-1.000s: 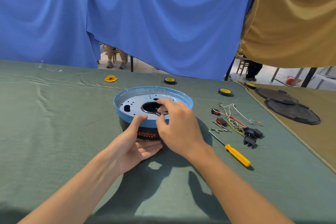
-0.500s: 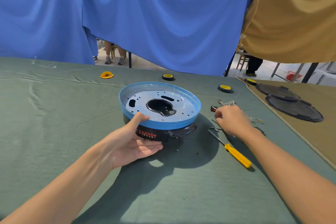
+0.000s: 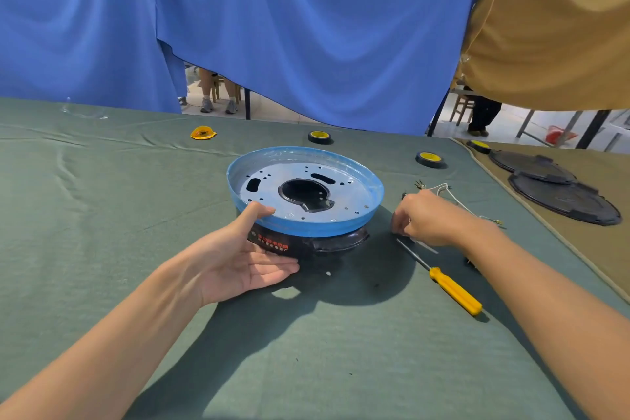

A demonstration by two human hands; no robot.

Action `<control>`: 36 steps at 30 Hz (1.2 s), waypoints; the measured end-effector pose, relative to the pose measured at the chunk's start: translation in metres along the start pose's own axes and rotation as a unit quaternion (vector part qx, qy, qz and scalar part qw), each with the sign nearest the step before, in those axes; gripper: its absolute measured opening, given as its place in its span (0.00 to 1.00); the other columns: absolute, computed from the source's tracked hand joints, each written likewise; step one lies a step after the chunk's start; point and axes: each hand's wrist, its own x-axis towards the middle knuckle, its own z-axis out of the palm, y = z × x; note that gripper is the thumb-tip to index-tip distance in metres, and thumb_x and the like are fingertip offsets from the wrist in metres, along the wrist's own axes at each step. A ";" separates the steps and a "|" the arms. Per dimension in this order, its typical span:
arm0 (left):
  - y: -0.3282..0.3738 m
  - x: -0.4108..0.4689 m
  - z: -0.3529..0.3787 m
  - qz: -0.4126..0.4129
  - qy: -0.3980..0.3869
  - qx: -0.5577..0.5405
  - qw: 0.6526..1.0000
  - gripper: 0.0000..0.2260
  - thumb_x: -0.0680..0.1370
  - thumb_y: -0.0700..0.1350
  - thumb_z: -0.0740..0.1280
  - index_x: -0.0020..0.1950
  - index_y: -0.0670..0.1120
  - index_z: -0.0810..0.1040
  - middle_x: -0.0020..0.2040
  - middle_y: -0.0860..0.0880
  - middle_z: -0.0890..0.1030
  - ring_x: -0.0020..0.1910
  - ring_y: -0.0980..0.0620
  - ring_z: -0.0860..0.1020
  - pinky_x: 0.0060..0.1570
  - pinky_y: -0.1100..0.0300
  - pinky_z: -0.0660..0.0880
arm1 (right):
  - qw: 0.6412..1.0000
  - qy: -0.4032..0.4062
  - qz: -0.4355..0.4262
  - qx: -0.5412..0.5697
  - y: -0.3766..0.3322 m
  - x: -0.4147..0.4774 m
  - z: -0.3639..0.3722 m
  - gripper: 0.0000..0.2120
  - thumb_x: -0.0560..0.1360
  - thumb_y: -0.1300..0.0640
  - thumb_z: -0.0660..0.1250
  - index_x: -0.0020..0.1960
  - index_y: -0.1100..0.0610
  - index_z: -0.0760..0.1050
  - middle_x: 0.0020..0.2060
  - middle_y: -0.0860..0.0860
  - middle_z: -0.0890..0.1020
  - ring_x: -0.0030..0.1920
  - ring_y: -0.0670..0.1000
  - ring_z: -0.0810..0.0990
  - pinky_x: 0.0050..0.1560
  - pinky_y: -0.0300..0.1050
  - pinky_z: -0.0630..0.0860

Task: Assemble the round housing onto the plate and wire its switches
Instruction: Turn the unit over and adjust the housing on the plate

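No wires (image 3: 444, 185) are being connected yet: plate (image 3: 347, 196) and round housing (image 3: 329, 244) are being steadied by the flat-fingered left hand (image 3: 238, 262), right hand (image 3: 433, 218) grip unclear.

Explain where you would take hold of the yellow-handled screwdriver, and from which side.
Take the yellow handle of the screwdriver, coming from above on the near right. It lies flat on the green cloth with the handle end nearest the person and free, while the thin shaft's tip sits close by the right hand.
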 end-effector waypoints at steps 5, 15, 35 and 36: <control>0.000 -0.001 0.001 0.003 0.013 0.015 1.000 0.35 0.63 0.53 0.75 0.59 0.30 0.70 0.50 0.29 0.82 0.48 0.35 0.84 0.47 0.48 0.81 | 0.999 -0.032 -0.016 -0.038 -0.007 -0.003 -0.007 0.15 0.69 0.66 0.62 0.42 0.49 0.82 0.40 0.52 0.82 0.42 0.54 0.82 0.45 0.50 0.81; -0.006 -0.008 0.013 0.024 0.044 -0.039 0.998 0.23 0.72 0.48 0.73 0.55 0.33 0.70 0.48 0.27 0.81 0.45 0.33 0.84 0.45 0.45 0.81 | 0.987 0.160 -0.016 -0.008 -0.012 -0.009 -0.034 0.10 0.79 0.62 0.61 0.50 0.60 0.81 0.47 0.55 0.81 0.51 0.56 0.77 0.53 0.48 0.73; 0.009 -0.007 -0.003 0.100 0.134 -0.057 0.984 0.20 0.74 0.47 0.73 0.57 0.37 0.71 0.53 0.33 0.79 0.47 0.37 0.83 0.39 0.46 0.80 | 0.950 0.142 -0.099 0.259 -0.110 -0.013 -0.019 0.11 0.83 0.49 0.55 0.45 0.52 0.68 0.36 0.48 0.83 0.42 0.50 0.79 0.46 0.53 0.76; 0.008 -0.008 -0.005 0.100 0.135 -0.044 0.985 0.18 0.74 0.47 0.72 0.56 0.37 0.72 0.50 0.33 0.80 0.45 0.38 0.84 0.38 0.47 0.81 | 0.953 0.131 -0.103 0.254 -0.108 -0.016 -0.020 0.11 0.83 0.50 0.55 0.45 0.52 0.68 0.36 0.48 0.83 0.41 0.49 0.79 0.47 0.52 0.77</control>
